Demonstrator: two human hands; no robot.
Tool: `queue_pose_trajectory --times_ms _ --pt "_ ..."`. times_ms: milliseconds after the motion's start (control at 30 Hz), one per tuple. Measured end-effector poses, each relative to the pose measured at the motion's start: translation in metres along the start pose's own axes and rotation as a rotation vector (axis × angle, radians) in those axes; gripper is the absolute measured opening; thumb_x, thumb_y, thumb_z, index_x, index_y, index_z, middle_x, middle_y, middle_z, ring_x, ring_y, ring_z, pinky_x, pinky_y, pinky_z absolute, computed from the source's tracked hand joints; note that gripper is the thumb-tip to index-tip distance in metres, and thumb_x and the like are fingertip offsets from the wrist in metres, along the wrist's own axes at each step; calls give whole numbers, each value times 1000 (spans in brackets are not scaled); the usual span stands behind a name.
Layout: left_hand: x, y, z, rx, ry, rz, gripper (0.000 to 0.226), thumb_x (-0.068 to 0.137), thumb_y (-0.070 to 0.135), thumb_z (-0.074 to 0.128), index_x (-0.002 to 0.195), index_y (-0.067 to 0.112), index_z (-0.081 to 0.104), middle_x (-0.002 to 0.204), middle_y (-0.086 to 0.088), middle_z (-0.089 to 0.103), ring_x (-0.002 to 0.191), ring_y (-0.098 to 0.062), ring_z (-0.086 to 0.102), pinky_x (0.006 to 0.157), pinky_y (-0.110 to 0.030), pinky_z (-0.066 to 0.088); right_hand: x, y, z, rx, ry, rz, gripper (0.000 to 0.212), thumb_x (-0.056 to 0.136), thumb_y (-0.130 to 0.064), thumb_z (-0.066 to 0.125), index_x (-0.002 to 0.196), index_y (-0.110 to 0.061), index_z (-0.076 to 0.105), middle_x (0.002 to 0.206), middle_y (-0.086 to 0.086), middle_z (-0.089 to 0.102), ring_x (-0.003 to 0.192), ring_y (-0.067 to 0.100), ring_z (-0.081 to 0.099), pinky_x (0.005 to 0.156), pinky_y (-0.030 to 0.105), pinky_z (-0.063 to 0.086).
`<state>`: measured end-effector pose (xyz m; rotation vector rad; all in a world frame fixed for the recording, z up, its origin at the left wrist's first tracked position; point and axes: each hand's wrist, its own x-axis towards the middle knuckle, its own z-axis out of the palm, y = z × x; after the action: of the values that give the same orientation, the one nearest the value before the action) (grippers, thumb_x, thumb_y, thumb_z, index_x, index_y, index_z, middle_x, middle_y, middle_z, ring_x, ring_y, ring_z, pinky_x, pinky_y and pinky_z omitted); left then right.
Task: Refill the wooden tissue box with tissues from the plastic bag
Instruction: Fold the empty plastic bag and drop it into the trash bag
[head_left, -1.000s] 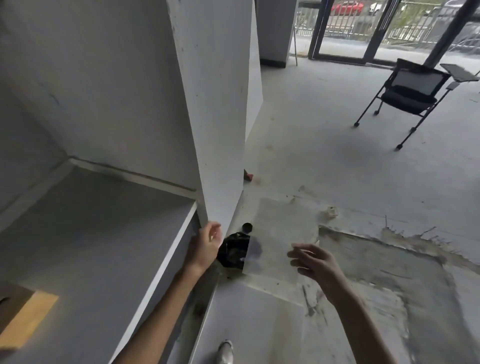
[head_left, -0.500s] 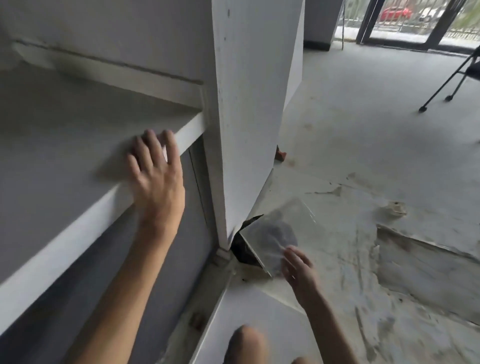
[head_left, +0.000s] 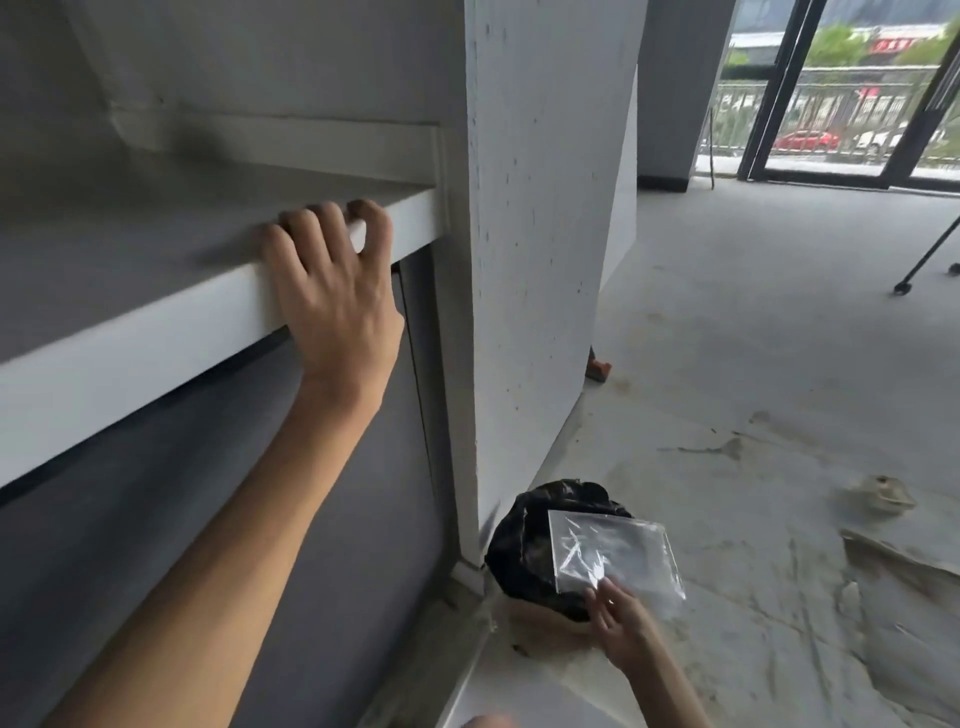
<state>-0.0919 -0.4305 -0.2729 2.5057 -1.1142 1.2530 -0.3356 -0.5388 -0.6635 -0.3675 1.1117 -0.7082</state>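
Note:
My right hand (head_left: 621, 626) pinches the lower edge of a clear, flat plastic bag (head_left: 613, 556) low near the floor. The bag hangs over the mouth of a bin lined with a black bag (head_left: 524, 556) that stands at the foot of a white partition. My left hand (head_left: 332, 291) grips the front edge of a grey shelf (head_left: 156, 338), fingers curled over the top. The wooden tissue box is not in view.
A tall white partition (head_left: 540, 234) rises between the shelf and the open concrete floor (head_left: 753, 364). Debris (head_left: 880, 496) lies on the floor at right. A chair leg (head_left: 924, 262) shows far right, glass doors behind it.
The view dropped lower and closer to the bin. My right hand carried the clear bag over the bin's black liner. My left hand went from flat on the shelf to gripping its edge.

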Motion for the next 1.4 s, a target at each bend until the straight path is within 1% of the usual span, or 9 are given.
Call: queue_pose_trajectory --times_ms 200,367,533,667,767,900,1033,1233,1400 --pt "5 2 13 26 63 -15 60 70 -4 33 129 4 34 102 -26 49 96 -42 48 100 -54 37 38 -13 47 201 44 117 17 100 -2 50 117 -2 52 91 14 57 78 20 57 50 25 60" --pt "5 0 19 18 123 -1 55 73 -1 40 128 4 35 103 -28 49 98 -43 49 101 -55 37 46 3 52 -583 142 -135 38 104 -29 43 113 -1 67 109 16 71 100 28 66 90 35 49" --pt "8 -1 26 25 170 11 55 71 3 42 126 3 37 103 -27 50 96 -42 49 103 -57 37 36 2 62 91 -30 88 49 102 -8 47 145 10 33 151 20 37 140 35 40 106 29 47" --pt "7 0 25 9 194 29 54 72 4 39 126 2 38 105 -28 51 98 -41 51 104 -56 37 21 6 55 56 98 25 34 98 -3 53 126 16 45 140 30 46 130 33 51 111 37 41" --pt "6 -1 28 -13 201 22 52 74 3 35 125 1 38 106 -28 52 98 -42 51 106 -57 36 6 25 52 -463 235 -296 39 90 4 52 129 8 50 123 26 61 101 29 64 95 43 51" --pt "6 -1 27 -48 224 21 51 74 1 31 124 0 38 108 -28 52 100 -44 51 106 -58 34 22 28 66 -1569 408 -1064 58 88 -11 59 144 -19 46 149 15 44 137 35 39 113 47 28" --pt "6 -2 26 -66 239 20 52 72 0 30 123 0 39 108 -29 52 102 -45 52 107 -58 34 59 13 61 -2135 317 -688 61 104 -41 29 157 -27 3 165 11 -11 150 37 -16 120 53 -15" --pt "6 -2 31 -95 252 19 51 73 0 26 123 -1 37 112 -32 50 109 -49 48 107 -61 32 84 21 36 -2094 119 -241 56 100 -55 7 151 -41 25 160 8 29 146 33 24 118 54 12" --pt "6 -2 30 -143 253 23 53 71 -1 17 118 2 39 112 -28 51 107 -47 49 102 -61 35 81 4 53 -2123 164 -363 57 98 -60 10 143 -42 39 153 9 37 141 34 28 115 54 19"
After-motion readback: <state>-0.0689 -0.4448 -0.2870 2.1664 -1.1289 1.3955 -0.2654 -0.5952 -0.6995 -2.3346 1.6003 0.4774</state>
